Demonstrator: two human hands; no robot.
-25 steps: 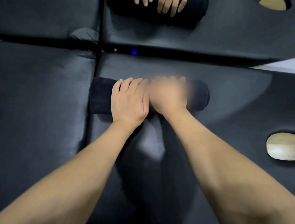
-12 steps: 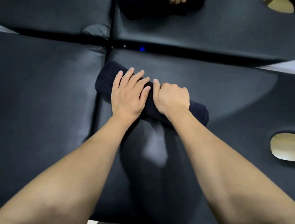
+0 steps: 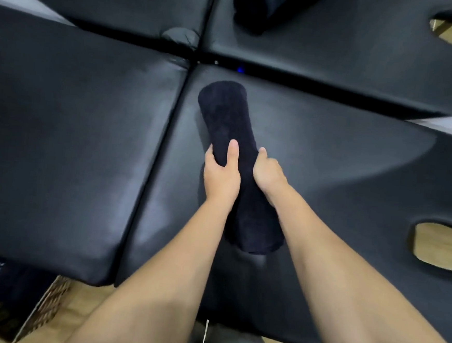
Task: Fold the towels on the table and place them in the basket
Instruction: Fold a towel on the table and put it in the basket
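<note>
Dark rolled towel (image 3: 232,144) — left hand (image 3: 220,175), right hand (image 3: 268,174) grip it, fingers hidden.

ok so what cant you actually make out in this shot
Head view only:
- Woven basket: cut off by the bottom-left edge; contents too dark to identify.
- Second dark rolled towel: cut by the top edge.
- Right hand fingers: hidden behind the dark rolled towel.
- Left hand fingers: hidden behind that towel.

Both hands are wrapped around a rolled dark navy towel (image 3: 228,133), left hand (image 3: 220,175) and right hand (image 3: 268,174) gripping its middle above the black padded tabletop (image 3: 73,132).
</note>
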